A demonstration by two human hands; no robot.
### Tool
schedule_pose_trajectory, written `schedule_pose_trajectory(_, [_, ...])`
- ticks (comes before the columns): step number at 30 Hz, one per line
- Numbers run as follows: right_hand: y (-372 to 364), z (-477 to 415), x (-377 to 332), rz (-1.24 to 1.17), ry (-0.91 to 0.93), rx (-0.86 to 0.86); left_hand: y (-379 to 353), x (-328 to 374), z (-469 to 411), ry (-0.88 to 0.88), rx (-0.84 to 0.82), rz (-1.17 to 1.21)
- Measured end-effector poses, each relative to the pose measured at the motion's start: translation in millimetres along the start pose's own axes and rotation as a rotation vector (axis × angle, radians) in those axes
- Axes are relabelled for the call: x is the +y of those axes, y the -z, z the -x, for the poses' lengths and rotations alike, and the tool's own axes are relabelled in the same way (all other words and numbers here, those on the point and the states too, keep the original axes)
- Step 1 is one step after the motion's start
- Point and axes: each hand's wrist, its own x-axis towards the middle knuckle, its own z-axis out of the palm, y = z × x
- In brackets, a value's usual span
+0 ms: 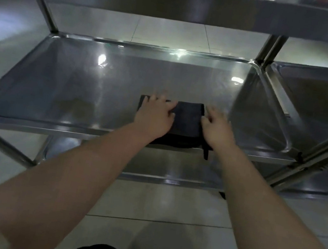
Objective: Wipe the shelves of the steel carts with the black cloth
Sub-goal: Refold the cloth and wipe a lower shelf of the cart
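A folded black cloth (187,117) lies on the middle shelf (75,79) of a steel cart, near the shelf's front edge and right of centre. My left hand (154,114) presses flat on the cloth's left part, fingers spread. My right hand (217,126) rests on the cloth's right edge, fingers bent against it. A corner of the cloth hangs over the front rim. Both forearms reach in from below the frame.
The cart's top shelf (179,1) spans overhead, close above the hands. A lower shelf (151,165) shows beneath. A second steel cart (325,99) stands flush on the right, its posts (268,50) beside the first cart's. Pale floor tiles (156,205) surround everything.
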Motion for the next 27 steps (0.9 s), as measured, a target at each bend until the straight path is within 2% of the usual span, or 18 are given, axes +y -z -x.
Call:
schedule_pose_trajectory(2, [-1, 1, 15, 0.075, 0.024, -0.096, -17, 25, -3, 0.048, -0.111, -0.038])
schedule_pose_trajectory(7, [-8, -1, 13, 0.225, 0.038, -0.087, -30, 34, 3, 0.191, -0.167, -0.109])
schedule_pose_trajectory(10, [-8, 4, 14, 0.371, 0.054, -0.156, -20, -9, 5, 0.220, -0.170, -0.132])
schedule_pose_trajectory(16, [-7, 8, 5, 0.438, 0.002, -0.224, 17, -136, 29, 0.371, -0.149, -0.147])
schedule_pose_trajectory(19, [-9, 7, -21, 0.396, -0.099, -0.221, 20, -148, 32, 0.365, -0.157, -0.148])
schedule_pose_trajectory(20, [-15, 5, -38, 0.379, -0.056, -0.183, 19, -146, 31, 0.355, -0.154, -0.149])
schedule_pose_trajectory(23, [-52, 4, -103, 0.230, 0.224, -0.089, 19, -146, 30, 0.341, -0.141, -0.151])
schedule_pose_trajectory(25, [-79, 6, -134, 0.104, 0.257, -0.112, 21, -149, 32, 0.343, -0.141, -0.143])
schedule_pose_trajectory(27, [-98, 6, -143, 0.107, 0.227, -0.134, 20, -150, 33, 0.333, -0.139, -0.140])
